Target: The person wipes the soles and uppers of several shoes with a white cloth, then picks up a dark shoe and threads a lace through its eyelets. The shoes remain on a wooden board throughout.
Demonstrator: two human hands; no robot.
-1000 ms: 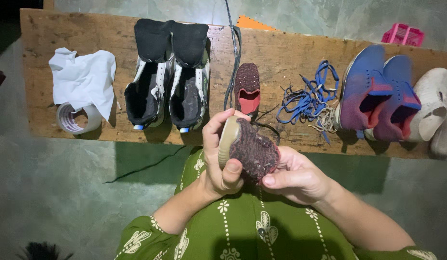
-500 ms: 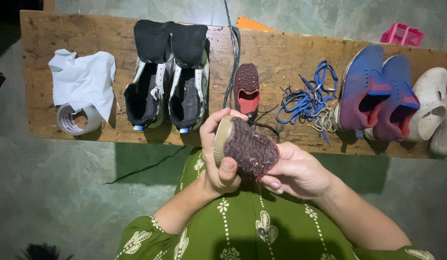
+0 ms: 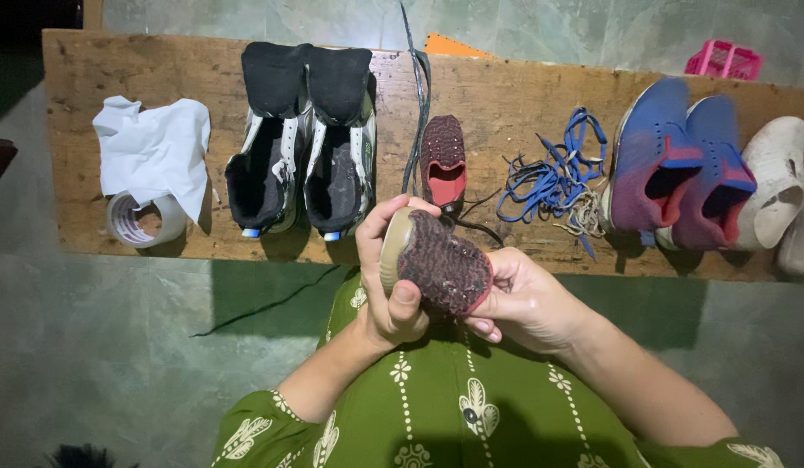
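Between the two hands, just above the lap of the green patterned garment (image 3: pixel 471 407), a small dark knitted shoe (image 3: pixel 441 267) is being held off the bench. It is being clasped at its toe end by the left hand (image 3: pixel 393 277), whose fingers are being wrapped over the pale tan sole edge while the thumb is being pressed against the knit upper; the heel end is being cradled by the right hand (image 3: pixel 523 299), its fingers being curled under the reddish rim. Against the views of a second and half a second ago, the shoe is being tilted a little: the sole edge is being turned further toward the left hand and the knit upper is being shown more broadly to the camera, while both grasps are being kept closed on it. Judged from that, the shoe is being turned over for handling rather than being set down. Just beyond the grip, on the wooden bench (image 3: pixel 506 95), the matching knitted shoe (image 3: pixel 442 163) is being left lying, with a dark lace trailing beside it. To the right of it, a tangle of blue laces (image 3: pixel 553 178) and a blue and purple pair (image 3: pixel 679 165) are being kept. To the left, a black high pair (image 3: pixel 302 139), white crumpled paper (image 3: pixel 155 152) and a tape roll (image 3: pixel 142 221) are lying.
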